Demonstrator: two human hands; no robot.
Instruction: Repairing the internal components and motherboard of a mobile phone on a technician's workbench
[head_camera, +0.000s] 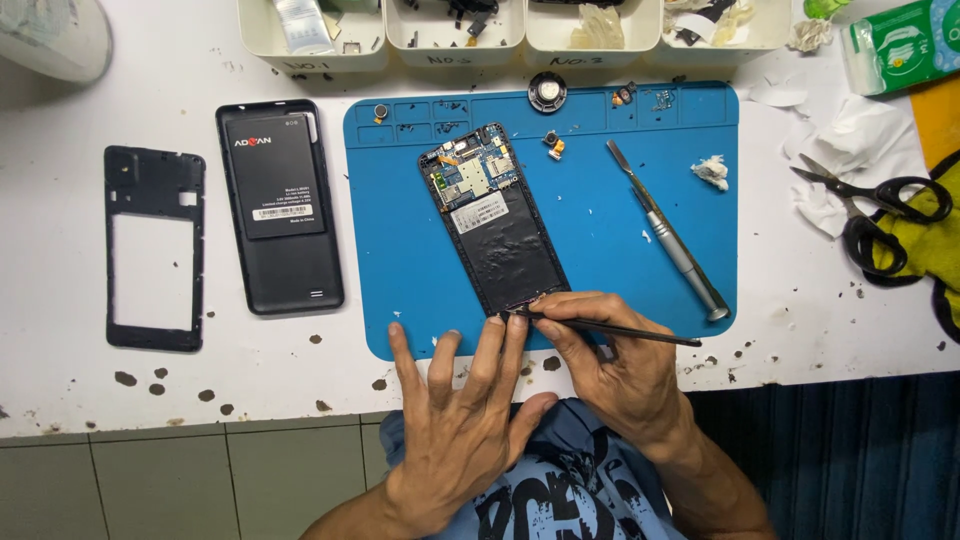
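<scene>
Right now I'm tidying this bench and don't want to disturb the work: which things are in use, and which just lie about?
In use:
opened phone
thin black tool in the right hand
left hand steadying the phone
blue mat

Lying about:
metal spudger
scissors
back cover
black frame

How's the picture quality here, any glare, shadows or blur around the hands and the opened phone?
Head view: even, bright light, soft short shadows under the left hand and right hand; faint sheen on the opened phone; black tool sharp; no motion blur; white table edges bow slightly from the wide lens.
</scene>
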